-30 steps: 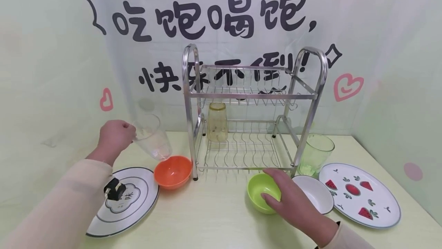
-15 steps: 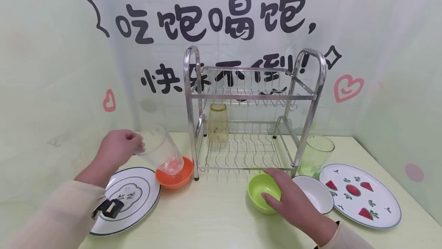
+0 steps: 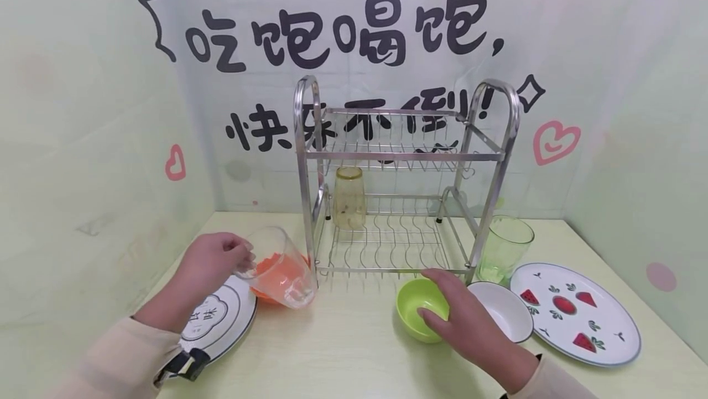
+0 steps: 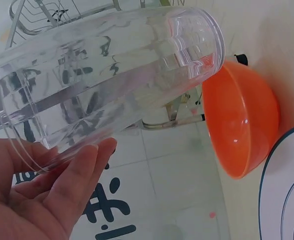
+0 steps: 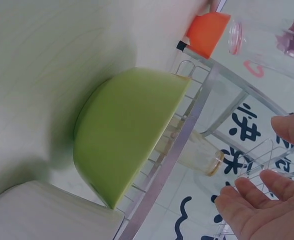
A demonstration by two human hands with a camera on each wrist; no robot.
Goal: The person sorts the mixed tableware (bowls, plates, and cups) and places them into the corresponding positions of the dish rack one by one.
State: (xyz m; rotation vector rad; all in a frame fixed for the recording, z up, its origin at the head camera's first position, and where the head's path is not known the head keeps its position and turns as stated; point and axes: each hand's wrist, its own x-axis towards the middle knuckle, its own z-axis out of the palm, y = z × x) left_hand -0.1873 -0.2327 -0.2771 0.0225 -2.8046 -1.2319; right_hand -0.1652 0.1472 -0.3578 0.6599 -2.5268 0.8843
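My left hand [image 3: 212, 264] pinches a clear drinking glass [image 3: 287, 276] near its rim, thumb and fingertips on the wall. The glass is tilted, its base toward the lower right. In the head view it partly covers an orange bowl [image 4: 246, 120], which the left wrist view shows on the table beside the base. Loosely spread, my right hand [image 3: 470, 325] hovers by a lime green bowl [image 3: 412, 319]. In the right wrist view its fingers [image 5: 239, 207] are apart from the bowl and hold nothing.
A two-tier metal dish rack [image 3: 406, 156] stands at the back, with an amber glass [image 3: 350, 202] on its lower tier. A green glass [image 3: 504, 251], a white bowl [image 3: 506, 313] and a watermelon-patterned plate [image 3: 603, 325] are to the right. Another plate [image 3: 238, 319] lies at left.
My left hand has brought the clear glass down and to the right, from behind the orange bowl to in front of it. The right hand has stayed in place.
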